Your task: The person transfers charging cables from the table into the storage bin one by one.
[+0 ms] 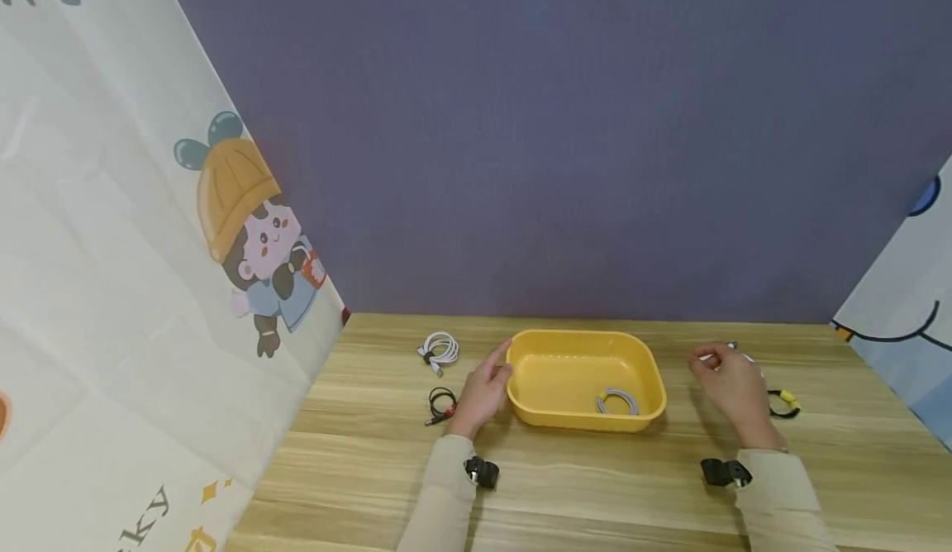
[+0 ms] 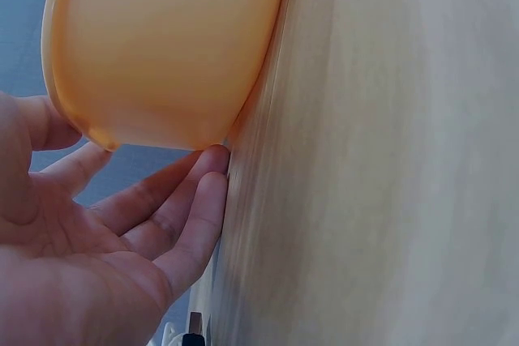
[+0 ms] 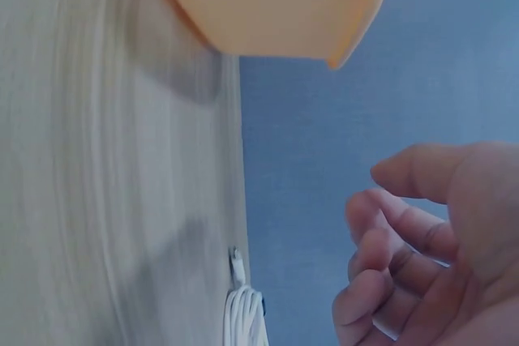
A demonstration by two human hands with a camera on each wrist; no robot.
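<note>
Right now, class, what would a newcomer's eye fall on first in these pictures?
The yellow tub at the middle of the wooden table, a coiled grey cable inside it. The left hand rests at its left edge; the right hand is by a coiled white cable.

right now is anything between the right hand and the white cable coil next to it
Nothing visible stands between them. The right hand hovers with curled fingers right beside the white cable coil on the wooden table. The yellow tray sits off to the hand's other side, clear of that gap.
</note>
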